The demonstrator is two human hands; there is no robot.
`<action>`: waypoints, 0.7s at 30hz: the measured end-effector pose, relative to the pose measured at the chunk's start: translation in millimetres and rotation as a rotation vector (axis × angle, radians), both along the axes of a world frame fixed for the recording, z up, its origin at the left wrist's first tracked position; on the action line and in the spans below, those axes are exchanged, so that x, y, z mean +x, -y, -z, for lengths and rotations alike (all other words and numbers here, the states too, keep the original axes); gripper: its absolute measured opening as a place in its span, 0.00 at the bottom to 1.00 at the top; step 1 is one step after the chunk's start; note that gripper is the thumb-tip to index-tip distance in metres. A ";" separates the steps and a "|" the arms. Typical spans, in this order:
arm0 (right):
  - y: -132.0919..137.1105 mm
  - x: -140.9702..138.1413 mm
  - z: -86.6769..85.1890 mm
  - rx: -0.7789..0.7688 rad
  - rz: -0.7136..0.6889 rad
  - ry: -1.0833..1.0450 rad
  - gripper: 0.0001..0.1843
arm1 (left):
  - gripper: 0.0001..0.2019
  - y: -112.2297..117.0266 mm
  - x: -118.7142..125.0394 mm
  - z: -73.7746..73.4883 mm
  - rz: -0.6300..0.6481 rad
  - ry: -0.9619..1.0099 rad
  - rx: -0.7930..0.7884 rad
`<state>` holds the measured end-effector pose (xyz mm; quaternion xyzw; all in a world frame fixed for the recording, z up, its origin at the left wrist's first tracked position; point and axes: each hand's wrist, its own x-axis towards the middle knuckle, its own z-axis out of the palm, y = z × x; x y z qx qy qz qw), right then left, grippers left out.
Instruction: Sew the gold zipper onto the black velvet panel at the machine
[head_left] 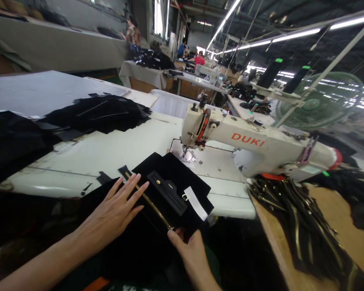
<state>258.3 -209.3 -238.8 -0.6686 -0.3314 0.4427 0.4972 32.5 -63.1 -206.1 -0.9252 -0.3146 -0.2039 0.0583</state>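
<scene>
A black fabric panel [182, 167] lies at the front edge of the sewing table, partly hanging over it. On it sits a black patch with a small zipper [166, 193], and a white label strip [195, 203] lies beside that. A zipper with gold teeth [153, 206] runs along the panel's near side. My left hand [117, 206] lies flat with fingers stretched over the zipper's far end. At its near end my right hand [189, 246] pinches the zipper between thumb and fingers; the fingertips are partly hidden.
A white sewing machine [230, 133] stands just beyond the panel. Stacked black fabric pieces [100, 113] lie on the left. Many loose gold-toothed zippers [294, 218] hang over a wooden board [273, 238] at right. A green fan [318, 101] and other people are further back.
</scene>
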 end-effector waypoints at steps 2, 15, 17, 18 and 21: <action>-1.2 -3.0 -9.9 0.049 0.027 -0.039 0.27 | 0.24 6.5 10.2 -6.0 0.050 0.020 -0.015; -45.0 16.7 -95.5 0.232 -0.094 -0.054 0.22 | 0.24 24.1 24.9 -33.3 -0.096 0.277 -0.035; -52.9 18.8 -118.3 0.285 -0.155 0.066 0.21 | 0.24 32.2 22.9 -37.7 -0.094 0.323 -0.020; -55.6 18.7 -127.9 0.305 -0.207 0.056 0.20 | 0.24 35.6 22.0 -39.7 -0.083 0.342 -0.004; -60.6 15.8 -141.6 0.342 -0.351 -0.186 0.20 | 0.24 41.9 19.4 -42.7 -0.051 0.370 0.043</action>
